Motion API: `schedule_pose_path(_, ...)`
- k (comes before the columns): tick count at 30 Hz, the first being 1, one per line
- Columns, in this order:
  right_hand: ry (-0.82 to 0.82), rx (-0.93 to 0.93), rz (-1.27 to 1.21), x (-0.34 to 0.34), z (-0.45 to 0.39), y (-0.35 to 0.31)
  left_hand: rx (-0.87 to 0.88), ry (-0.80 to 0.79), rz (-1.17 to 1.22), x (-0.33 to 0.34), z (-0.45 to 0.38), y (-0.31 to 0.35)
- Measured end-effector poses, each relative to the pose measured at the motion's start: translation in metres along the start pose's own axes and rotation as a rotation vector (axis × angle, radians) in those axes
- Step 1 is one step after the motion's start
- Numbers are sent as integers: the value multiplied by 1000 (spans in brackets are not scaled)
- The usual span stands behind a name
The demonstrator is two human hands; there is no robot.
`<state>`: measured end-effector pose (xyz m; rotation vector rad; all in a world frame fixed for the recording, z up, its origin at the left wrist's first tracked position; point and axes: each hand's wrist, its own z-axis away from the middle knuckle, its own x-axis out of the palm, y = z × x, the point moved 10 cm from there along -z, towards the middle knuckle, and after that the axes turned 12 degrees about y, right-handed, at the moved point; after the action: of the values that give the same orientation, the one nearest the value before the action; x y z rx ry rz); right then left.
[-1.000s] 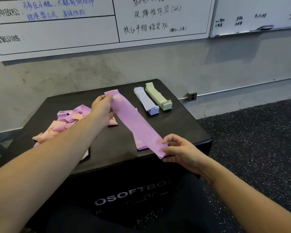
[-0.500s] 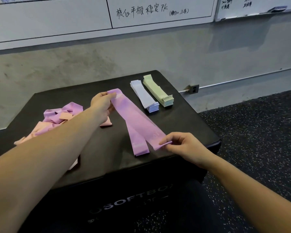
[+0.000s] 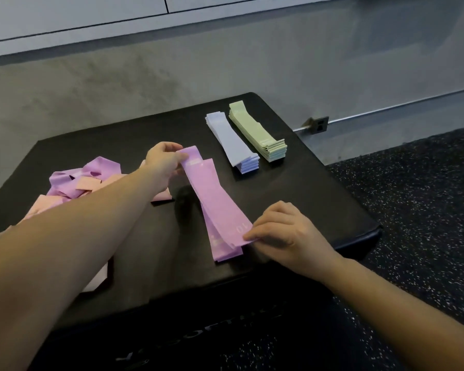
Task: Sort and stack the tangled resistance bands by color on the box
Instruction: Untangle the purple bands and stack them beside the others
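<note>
**Purple band held taut over its pile on the black box**

Nearest the camera, the right hand [image 3: 284,231] pinches the near end of a purple band [image 3: 214,202] between thumb and curled fingers, at the front part of the black box [image 3: 319,199]. The band runs away from the person, just above a small pile of purple bands [image 3: 225,253] lying flat beneath it, slightly askew from it. At the far end, the left hand [image 3: 162,163] grips the band with its fingers clamped on the edge. To the left, partly behind the left forearm, a tangled heap of purple and pink bands [image 3: 73,183] lies on the box top. Farther back on the right stand two neat piles, side by side: a blue stack [image 3: 233,140] and a green stack [image 3: 257,132]. Beyond the box is a grey wall [image 3: 145,84] with a socket [image 3: 319,125] low down.
</note>
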<state>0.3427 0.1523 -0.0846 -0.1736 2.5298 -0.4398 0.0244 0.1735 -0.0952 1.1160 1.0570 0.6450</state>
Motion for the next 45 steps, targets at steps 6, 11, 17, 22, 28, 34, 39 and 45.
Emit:
schedule_pose_path(6,-290,-119,16,47,-17,-2,125,-46,-89,27,-12,10)
schedule_pose_path(11,-448,-48,-44,77,-5,14,128,-64,-160,49,-27,-6)
schedule_pose_path(17,-469,-76,-49,88,6,15,134,-79,-187,61,-42,-27)
schedule_pose_path(22,-492,-53,-48,90,6,17,208,-80,-237,65,-44,-29)
schedule_pose_path(28,-433,22,-48,84,2,22,270,-67,-245,53,-28,-13)
schedule_pose_path(34,-370,223,-89,79,-3,40,265,-186,-243,25,5,-21)
schedule_pose_path(39,-356,346,-107,77,-3,46,420,-146,-190,-23,38,-18)
schedule_pose_path(45,-306,440,-120,85,-17,31,493,-206,-204,-90,55,-29)
